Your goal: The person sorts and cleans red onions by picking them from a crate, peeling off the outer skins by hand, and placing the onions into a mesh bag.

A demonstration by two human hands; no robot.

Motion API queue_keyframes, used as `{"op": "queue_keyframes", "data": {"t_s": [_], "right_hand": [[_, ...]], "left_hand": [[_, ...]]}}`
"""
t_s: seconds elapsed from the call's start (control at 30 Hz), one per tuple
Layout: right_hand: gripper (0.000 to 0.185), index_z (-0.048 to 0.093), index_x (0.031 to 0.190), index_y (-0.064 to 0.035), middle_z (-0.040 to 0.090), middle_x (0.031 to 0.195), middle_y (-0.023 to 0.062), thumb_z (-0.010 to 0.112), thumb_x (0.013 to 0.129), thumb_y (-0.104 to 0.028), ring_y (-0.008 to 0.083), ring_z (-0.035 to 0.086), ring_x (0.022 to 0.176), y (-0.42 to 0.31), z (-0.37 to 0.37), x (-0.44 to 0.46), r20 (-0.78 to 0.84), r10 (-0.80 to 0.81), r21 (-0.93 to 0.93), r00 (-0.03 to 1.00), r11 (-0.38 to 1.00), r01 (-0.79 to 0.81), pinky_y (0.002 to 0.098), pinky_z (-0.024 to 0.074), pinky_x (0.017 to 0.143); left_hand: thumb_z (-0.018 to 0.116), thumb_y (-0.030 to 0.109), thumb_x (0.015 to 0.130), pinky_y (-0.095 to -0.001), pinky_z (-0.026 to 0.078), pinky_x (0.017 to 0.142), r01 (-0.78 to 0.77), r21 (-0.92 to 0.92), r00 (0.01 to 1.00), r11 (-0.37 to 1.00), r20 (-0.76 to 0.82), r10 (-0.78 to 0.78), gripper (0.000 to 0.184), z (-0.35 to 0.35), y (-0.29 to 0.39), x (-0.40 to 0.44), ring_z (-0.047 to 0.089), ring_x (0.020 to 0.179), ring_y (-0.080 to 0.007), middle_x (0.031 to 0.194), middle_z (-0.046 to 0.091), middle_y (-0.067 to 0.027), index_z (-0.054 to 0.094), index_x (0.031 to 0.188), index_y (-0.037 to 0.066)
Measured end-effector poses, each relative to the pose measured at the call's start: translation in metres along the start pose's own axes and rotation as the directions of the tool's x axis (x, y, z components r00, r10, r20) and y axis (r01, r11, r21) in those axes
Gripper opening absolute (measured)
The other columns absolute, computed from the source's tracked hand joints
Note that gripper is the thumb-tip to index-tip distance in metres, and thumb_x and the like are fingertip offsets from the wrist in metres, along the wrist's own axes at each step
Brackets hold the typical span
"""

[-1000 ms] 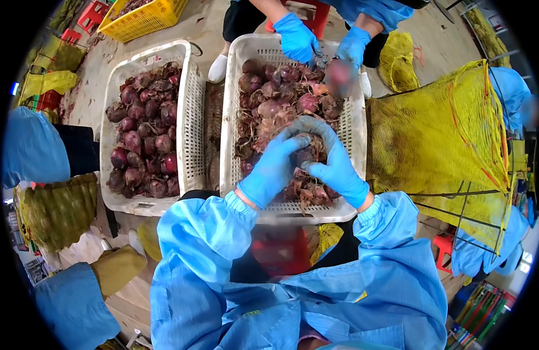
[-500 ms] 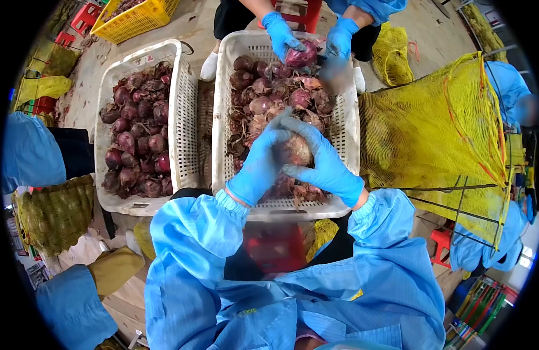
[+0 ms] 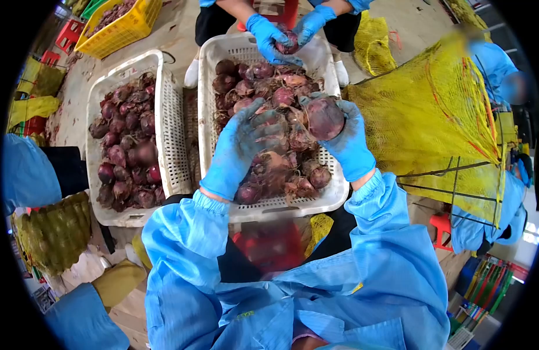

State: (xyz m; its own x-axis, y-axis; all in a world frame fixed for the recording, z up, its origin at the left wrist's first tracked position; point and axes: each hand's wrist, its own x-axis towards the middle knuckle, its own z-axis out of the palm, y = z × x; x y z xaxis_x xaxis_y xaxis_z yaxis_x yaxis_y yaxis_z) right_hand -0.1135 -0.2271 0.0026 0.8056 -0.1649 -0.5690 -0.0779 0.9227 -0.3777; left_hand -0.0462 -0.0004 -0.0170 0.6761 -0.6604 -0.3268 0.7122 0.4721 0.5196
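In my gloved right hand point(image 3: 352, 143) is a large red onion point(image 3: 325, 119), held above the right side of a white slatted crate point(image 3: 206, 76). My gloved left hand point(image 3: 237, 149) hovers over the crate's left side, palm turned inward and fingers apart, with nothing gripped. Both blue gloves are smudged dark at the palms and fingers. Below them the crate is filled with red onions point(image 3: 283, 97) and loose papery skins point(image 3: 298, 188). At the crate's far end, a co-worker's blue-gloved hands point(image 3: 268, 39) hold another red onion point(image 3: 288, 43).
A second white crate point(image 3: 172, 134) of red onions stands on the left. To the right is a yellow mesh bag point(image 3: 421, 111) stretched on a metal frame. A yellow crate point(image 3: 121, 29) sits at the back left, and a red stool point(image 3: 269, 248) shows beneath me.
My hands have moved apart; the onion between them now sits in my right hand alone. An onion blurs above the left crate. The co-worker's hands and onion have shifted, and the view has moved slightly.
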Motion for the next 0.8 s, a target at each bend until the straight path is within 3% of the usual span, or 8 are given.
{"op": "queue_keyframes", "data": {"t_s": [0.1, 0.2, 0.43, 0.47, 0.57, 0.63, 0.73, 0.8], "right_hand": [[0.039, 0.055, 0.121, -0.0107, 0.059, 0.121, 0.0099, 0.054, 0.089, -0.033, 0.0291, 0.057, 0.111, 0.005, -0.037, 0.024, 0.061, -0.186, -0.218, 0.981, 0.956, 0.195, 0.0493, 0.0489, 0.092], [0.047, 0.049, 0.126, -0.0122, 0.055, 0.123, 0.0125, 0.057, 0.09, -0.042, 0.0308, 0.056, 0.111, 0.001, -0.011, 0.007, 0.127, 0.004, 0.058, 0.992, 0.998, -0.011, 0.0485, 0.0539, 0.079], [0.058, 0.048, 0.129, -0.0102, 0.056, 0.12, 0.0145, 0.061, 0.086, -0.048, 0.0325, 0.059, 0.093, -0.005, -0.006, -0.009, 0.169, 0.021, 0.209, 0.985, 0.976, -0.057, 0.0416, 0.053, 0.067], [0.061, 0.049, 0.128, -0.0097, 0.057, 0.119, 0.0145, 0.061, 0.085, -0.05, 0.0312, 0.059, 0.09, -0.006, -0.009, -0.015, 0.17, 0.038, 0.232, 0.985, 0.97, -0.077, 0.0399, 0.0525, 0.065], [0.067, 0.05, 0.128, -0.0092, 0.059, 0.12, 0.0156, 0.048, 0.086, -0.061, 0.0216, 0.057, 0.071, -0.011, -0.021, -0.018, 0.207, 0.041, 0.209, 0.977, 0.974, -0.085, 0.031, 0.0443, 0.056], [0.069, 0.05, 0.128, -0.0085, 0.06, 0.119, 0.0152, 0.047, 0.086, -0.063, 0.0192, 0.055, 0.067, -0.015, -0.028, -0.022, 0.118, -0.016, 0.197, 0.993, 0.98, -0.008, 0.0295, 0.0415, 0.054], [0.065, 0.055, 0.121, -0.0092, 0.063, 0.11, 0.013, 0.05, 0.085, -0.063, 0.0213, 0.059, 0.073, -0.019, -0.044, -0.031, 0.273, 0.0, 0.303, 0.962, 0.949, -0.086, 0.0313, 0.0458, 0.057], [0.066, 0.056, 0.118, -0.0096, 0.064, 0.106, 0.0124, 0.053, 0.083, -0.065, 0.0242, 0.061, 0.078, -0.023, -0.044, -0.047, 0.294, 0.004, 0.359, 0.956, 0.926, -0.114, 0.0335, 0.0504, 0.06]], "left_hand": [[0.046, 0.04, 0.096, -0.045, 0.048, 0.089, 0.052, 0.167, 0.996, 0.985, -0.08, -0.039, 0.055, 0.005, 0.001, -0.002, 0.059, 0.102, -0.0272, 0.124, 0.055, -0.0122, 0.041, 0.141, 0.009], [0.045, 0.037, 0.097, -0.0422, 0.048, 0.088, 0.112, 0.276, 0.993, 0.955, -0.057, -0.1, 0.052, -0.002, -0.006, -0.003, 0.059, 0.101, -0.0242, 0.126, 0.055, -0.0119, 0.043, 0.139, 0.007], [0.052, 0.029, 0.096, -0.0316, 0.049, 0.082, 0.088, 0.635, 0.994, 0.768, -0.001, -0.114, 0.042, -0.023, -0.042, -0.021, 0.061, 0.091, -0.0175, 0.115, 0.063, -0.0064, 0.052, 0.133, 0.009], [0.054, 0.024, 0.095, -0.0277, 0.05, 0.078, 0.073, 0.757, 0.995, 0.65, -0.014, -0.096, 0.036, -0.018, -0.05, -0.028, 0.061, 0.09, -0.0149, 0.111, 0.065, -0.0034, 0.057, 0.126, 0.006], [0.058, 0.031, 0.088, -0.0385, 0.052, 0.083, -0.131, 0.988, 0.991, -0.082, 0.127, -0.043, 0.036, -0.028, -0.085, -0.048, 0.065, 0.096, -0.0301, 0.105, 0.068, -0.0151, 0.062, 0.117, 0.011], [0.055, 0.043, 0.086, -0.0441, 0.051, 0.082, -0.113, 0.95, 0.986, -0.291, 0.07, -0.154, 0.039, -0.029, -0.104, -0.059, 0.062, 0.096, -0.0361, 0.104, 0.065, -0.0179, 0.065, 0.112, 0.016], [0.052, 0.044, 0.089, -0.0468, 0.05, 0.079, -0.065, 0.928, 0.981, -0.367, -0.008, -0.192, 0.038, -0.072, -0.15, -0.064, 0.063, 0.091, -0.0371, 0.097, 0.067, -0.0173, 0.066, 0.101, 0.011], [0.053, 0.04, 0.088, -0.0481, 0.05, 0.074, 0.001, 0.912, 0.997, -0.41, -0.032, -0.07, 0.034, -0.094, -0.174, -0.07, 0.064, 0.085, -0.0375, 0.09, 0.066, -0.0177, 0.066, 0.093, 0.009]]}}
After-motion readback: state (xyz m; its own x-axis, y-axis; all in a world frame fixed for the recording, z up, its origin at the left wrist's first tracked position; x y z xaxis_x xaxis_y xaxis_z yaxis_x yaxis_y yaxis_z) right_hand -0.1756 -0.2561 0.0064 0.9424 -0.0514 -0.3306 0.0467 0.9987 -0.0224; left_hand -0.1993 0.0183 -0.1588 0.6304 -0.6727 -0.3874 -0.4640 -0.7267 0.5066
